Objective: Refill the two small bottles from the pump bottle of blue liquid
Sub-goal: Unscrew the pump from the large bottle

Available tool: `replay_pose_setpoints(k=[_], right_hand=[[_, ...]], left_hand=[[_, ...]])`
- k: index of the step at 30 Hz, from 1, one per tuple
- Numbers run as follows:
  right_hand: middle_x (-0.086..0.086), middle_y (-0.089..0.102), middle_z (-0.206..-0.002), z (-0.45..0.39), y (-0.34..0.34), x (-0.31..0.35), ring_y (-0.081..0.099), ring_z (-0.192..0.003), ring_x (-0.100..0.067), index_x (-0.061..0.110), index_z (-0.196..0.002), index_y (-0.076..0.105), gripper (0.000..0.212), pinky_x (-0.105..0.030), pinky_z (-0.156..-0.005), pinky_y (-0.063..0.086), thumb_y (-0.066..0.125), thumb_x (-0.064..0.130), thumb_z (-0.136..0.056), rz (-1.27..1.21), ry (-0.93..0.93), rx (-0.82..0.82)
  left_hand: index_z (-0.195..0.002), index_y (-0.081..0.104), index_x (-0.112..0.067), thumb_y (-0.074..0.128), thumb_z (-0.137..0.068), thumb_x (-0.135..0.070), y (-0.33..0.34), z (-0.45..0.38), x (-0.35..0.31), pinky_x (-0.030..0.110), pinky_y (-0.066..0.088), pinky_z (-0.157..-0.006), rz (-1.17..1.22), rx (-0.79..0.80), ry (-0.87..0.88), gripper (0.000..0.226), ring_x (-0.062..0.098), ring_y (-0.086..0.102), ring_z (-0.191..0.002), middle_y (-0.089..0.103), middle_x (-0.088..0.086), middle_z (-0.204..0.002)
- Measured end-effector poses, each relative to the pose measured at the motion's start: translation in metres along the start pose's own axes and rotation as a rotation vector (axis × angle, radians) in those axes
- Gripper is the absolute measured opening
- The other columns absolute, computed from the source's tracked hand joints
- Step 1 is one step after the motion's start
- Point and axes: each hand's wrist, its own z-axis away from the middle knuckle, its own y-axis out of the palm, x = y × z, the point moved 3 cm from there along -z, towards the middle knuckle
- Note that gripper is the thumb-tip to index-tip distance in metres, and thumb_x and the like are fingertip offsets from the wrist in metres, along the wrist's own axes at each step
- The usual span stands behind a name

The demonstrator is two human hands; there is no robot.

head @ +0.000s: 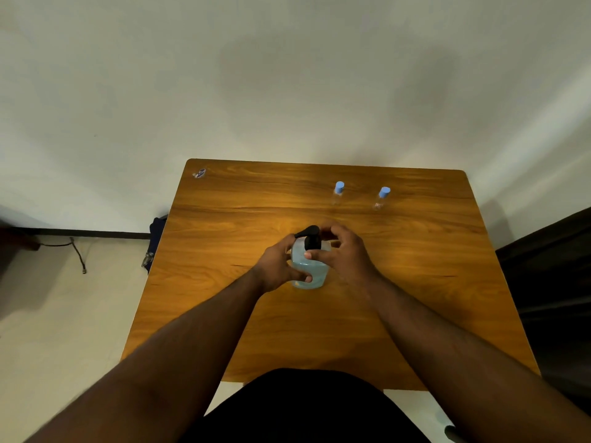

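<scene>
A person's left hand (277, 266) clasps the pump bottle (309, 266) mid-table (224, 314); the right hand (343, 251) pinches its black pump (311, 238). Beyond, two capped bottles (338, 192) stand, labels unreadable.

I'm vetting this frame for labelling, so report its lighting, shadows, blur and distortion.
Head view: warm, dim light, brightest on the wooden table around the pump bottle; soft shadows on the wall; wide-angle lens splays the table's edges; the two small bottles look soft; the left hand and right hand are reasonably sharp.
</scene>
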Motion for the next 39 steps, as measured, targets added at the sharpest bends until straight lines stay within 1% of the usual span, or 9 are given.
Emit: replay_pose_setpoints(k=[4, 7, 9, 13, 16, 20, 25, 33, 39], right_hand=[[0.013, 0.064, -0.11, 0.003, -0.001, -0.004, 0.058, -0.104, 0.001, 0.02, -0.115, 0.064, 0.043, -0.029, -0.093, 0.046, 0.077, 0.015, -0.075, -0.054, -0.003, 0.065], [0.014, 0.055, -0.108, 0.005, 0.002, -0.001, 0.054, -0.1, 0.004, 0.024, -0.114, 0.057, 0.054, -0.013, -0.087, 0.045, 0.083, 0.018, -0.067, -0.019, -0.025, 0.066], [0.013, 0.059, -0.104, 0.004, 0.005, 0.002, 0.055, -0.098, 0.003, 0.026, -0.107, 0.058, 0.049, -0.007, -0.08, 0.041, 0.084, 0.019, -0.066, 0.024, -0.052, 0.043], [0.015, 0.063, -0.11, 0.004, 0.001, 0.001, 0.057, -0.106, -0.003, 0.028, -0.114, 0.059, 0.047, -0.029, -0.092, 0.044, 0.077, 0.011, -0.074, -0.055, -0.035, 0.039], [0.013, 0.056, -0.121, 0.005, 0.001, 0.004, 0.054, -0.106, -0.001, 0.031, -0.121, 0.054, 0.061, -0.023, -0.088, 0.046, 0.082, 0.016, -0.069, -0.074, -0.021, 0.069], [0.01, 0.059, -0.107, 0.006, 0.004, 0.008, 0.053, -0.096, 0.003, 0.024, -0.107, 0.063, 0.042, -0.021, -0.082, 0.041, 0.082, 0.02, -0.069, -0.002, -0.031, -0.02], [0.009, 0.064, -0.104, 0.009, -0.007, 0.016, 0.059, -0.102, -0.01, 0.016, -0.112, 0.064, 0.042, -0.031, -0.088, 0.049, 0.08, 0.021, -0.073, -0.084, -0.031, -0.119], [-0.004, 0.069, -0.112, 0.011, -0.022, 0.043, 0.061, -0.106, -0.009, 0.009, -0.111, 0.067, 0.039, -0.02, -0.088, 0.049, 0.076, 0.023, -0.076, 0.044, -0.269, -0.192], [0.0, 0.069, -0.109, 0.013, -0.023, 0.046, 0.06, -0.101, -0.005, 0.009, -0.111, 0.068, 0.037, -0.015, -0.085, 0.049, 0.076, 0.022, -0.077, 0.143, -0.292, -0.18]], left_hand=[[-0.127, 0.051, -0.025, 0.088, -0.06, -0.002, -0.001, 0.0, -0.001, 0.038, 0.053, -0.094, -0.015, 0.003, 0.012, 0.08, 0.017, 0.053, -0.119, 0.059, -0.004, -0.125], [-0.128, 0.051, -0.023, 0.088, -0.061, -0.004, -0.002, 0.001, 0.001, 0.038, 0.053, -0.095, -0.031, 0.0, 0.027, 0.079, 0.018, 0.054, -0.12, 0.059, -0.002, -0.126], [-0.128, 0.051, -0.023, 0.088, -0.061, -0.003, -0.001, 0.002, 0.002, 0.036, 0.052, -0.095, -0.038, -0.004, 0.034, 0.079, 0.017, 0.054, -0.12, 0.059, -0.003, -0.125], [-0.128, 0.05, -0.026, 0.088, -0.061, -0.004, -0.001, 0.002, 0.002, 0.031, 0.053, -0.091, -0.021, -0.002, 0.014, 0.08, 0.016, 0.054, -0.119, 0.059, -0.005, -0.124], [-0.126, 0.051, -0.026, 0.089, -0.06, -0.005, -0.001, 0.001, 0.001, 0.035, 0.054, -0.092, -0.025, 0.0, 0.021, 0.079, 0.017, 0.053, -0.121, 0.059, -0.004, -0.125], [-0.127, 0.05, -0.026, 0.087, -0.062, -0.002, 0.001, 0.004, 0.0, 0.032, 0.054, -0.089, -0.017, -0.005, 0.011, 0.078, 0.014, 0.053, -0.118, 0.059, -0.004, -0.124], [-0.125, 0.049, -0.028, 0.088, -0.061, -0.003, -0.001, 0.004, -0.001, 0.044, 0.054, -0.093, -0.046, -0.006, 0.011, 0.079, 0.018, 0.054, -0.119, 0.059, -0.004, -0.121], [-0.124, 0.047, -0.032, 0.089, -0.06, -0.006, 0.0, 0.005, 0.0, 0.043, 0.051, -0.097, -0.093, -0.021, 0.014, 0.081, 0.019, 0.052, -0.121, 0.059, -0.004, -0.124], [-0.123, 0.047, -0.033, 0.088, -0.061, -0.005, 0.0, 0.004, -0.002, 0.042, 0.051, -0.097, -0.111, -0.01, 0.007, 0.08, 0.018, 0.052, -0.119, 0.059, -0.003, -0.122]])
